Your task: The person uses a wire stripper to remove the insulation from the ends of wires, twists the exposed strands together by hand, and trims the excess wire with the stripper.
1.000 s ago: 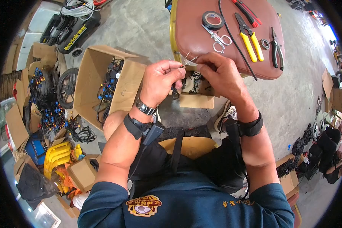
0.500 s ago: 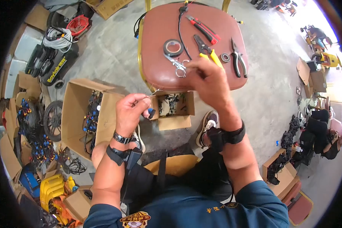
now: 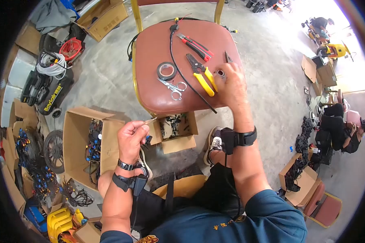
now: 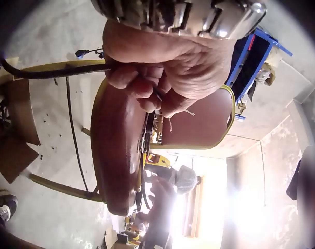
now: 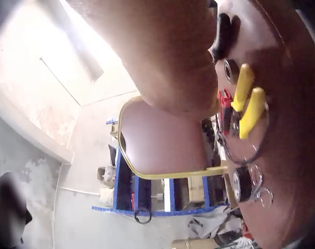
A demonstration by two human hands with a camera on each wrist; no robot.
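Observation:
My left hand (image 3: 130, 139) pinches a black cable (image 4: 59, 71) between thumb and fingers. Thin bare wire ends (image 3: 151, 120) stick out past the fingertips, and the cable's dark part shows below the palm. Over the right side of the chair seat, my right hand (image 3: 234, 83) reaches down onto the needle-nose pliers (image 3: 228, 57). Only the pliers' tip shows past the hand in the head view; black handles (image 5: 226, 33) appear beside it in the right wrist view. I cannot tell whether the fingers close round them. A small metal ring (image 3: 220, 73) lies by the fingers.
On the brown seat (image 3: 150, 44) lie yellow-handled wire strippers (image 3: 207, 83), a red utility knife (image 3: 196, 47), black tape (image 3: 166, 71), folding scissors (image 3: 175, 88) and a black cable. Cardboard boxes (image 3: 178, 143) with small parts stand below and left.
My right hand has left the wire ends and moved across the seat to the pliers. The left hand keeps its pinch on the cable, lower now. The head view has shifted, showing more of the chair.

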